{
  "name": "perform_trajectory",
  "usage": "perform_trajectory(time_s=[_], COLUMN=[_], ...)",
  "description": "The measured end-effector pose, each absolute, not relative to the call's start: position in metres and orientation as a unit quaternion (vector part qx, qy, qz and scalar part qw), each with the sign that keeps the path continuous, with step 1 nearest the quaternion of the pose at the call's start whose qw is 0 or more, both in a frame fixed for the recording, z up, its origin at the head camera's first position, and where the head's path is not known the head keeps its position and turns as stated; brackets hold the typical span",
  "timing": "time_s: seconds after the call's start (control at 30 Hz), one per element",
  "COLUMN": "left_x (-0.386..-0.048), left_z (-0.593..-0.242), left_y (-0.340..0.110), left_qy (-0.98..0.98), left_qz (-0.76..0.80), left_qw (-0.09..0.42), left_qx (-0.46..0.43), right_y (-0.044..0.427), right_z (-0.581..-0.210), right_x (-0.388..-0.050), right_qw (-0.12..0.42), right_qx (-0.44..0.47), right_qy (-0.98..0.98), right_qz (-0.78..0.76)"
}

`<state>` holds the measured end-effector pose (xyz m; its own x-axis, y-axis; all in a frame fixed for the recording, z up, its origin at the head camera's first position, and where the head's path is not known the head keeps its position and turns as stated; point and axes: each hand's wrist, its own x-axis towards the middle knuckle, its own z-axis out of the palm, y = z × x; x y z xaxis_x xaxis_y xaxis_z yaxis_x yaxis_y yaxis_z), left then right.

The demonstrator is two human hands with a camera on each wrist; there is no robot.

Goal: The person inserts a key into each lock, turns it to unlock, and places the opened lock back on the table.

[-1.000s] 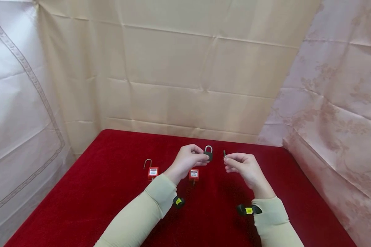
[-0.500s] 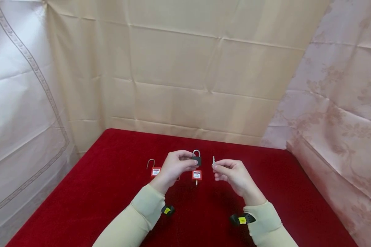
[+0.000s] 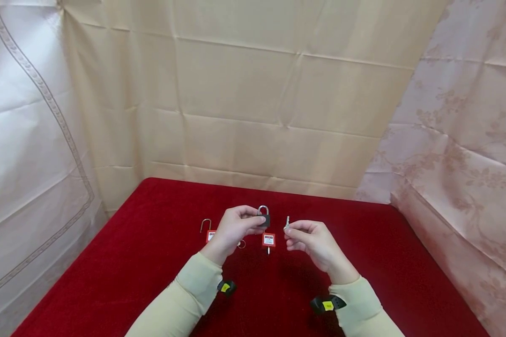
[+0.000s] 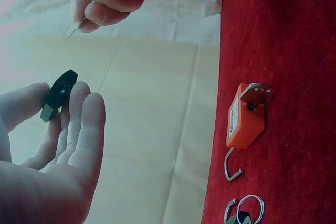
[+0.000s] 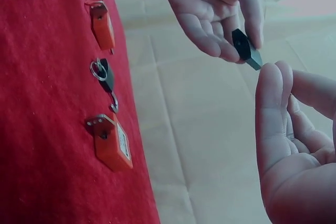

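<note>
My left hand (image 3: 233, 230) pinches a small black padlock (image 3: 264, 221) between thumb and fingers, its silver shackle pointing up. The underside of this padlock (image 4: 59, 94), with a keyhole, shows in the left wrist view. Just to the right, my right hand (image 3: 314, 241) pinches a silver key (image 3: 287, 221), blade upward and apart from the padlock. The key is hidden behind fingers in the right wrist view. On the table below lies a red padlock (image 3: 268, 240) with a key in it. Another red padlock (image 3: 211, 234), its shackle raised open, is partly covered by my left hand.
A second black padlock (image 5: 106, 75) with a key ring (image 5: 98, 70) lies between the two red ones. Dark red cloth covers the table (image 3: 168, 206). A beige curtain (image 3: 236, 107) hangs behind its far edge, with pale curtains at both sides.
Both hands have moved left and slightly nearer in the head view, still holding the black padlock and the key. The gap between them remains about the same.
</note>
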<state>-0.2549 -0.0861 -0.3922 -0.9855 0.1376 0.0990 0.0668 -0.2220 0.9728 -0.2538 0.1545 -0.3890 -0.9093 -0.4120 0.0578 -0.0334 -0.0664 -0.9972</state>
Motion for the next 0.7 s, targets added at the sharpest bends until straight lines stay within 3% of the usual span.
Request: perform_trajectory(time_s=[0.7], left_x=[-0.256], left_z=[-0.39], left_y=[-0.092], left_qy=[0.661], left_qz=[0.747], left_qw=[-0.003], left_qx=[0.071], right_y=[0.113], right_z=[-0.41], right_x=[-0.231], right_qw=[0.264], right_qx=[-0.174], right_qy=[0.627], right_qz=[-0.712])
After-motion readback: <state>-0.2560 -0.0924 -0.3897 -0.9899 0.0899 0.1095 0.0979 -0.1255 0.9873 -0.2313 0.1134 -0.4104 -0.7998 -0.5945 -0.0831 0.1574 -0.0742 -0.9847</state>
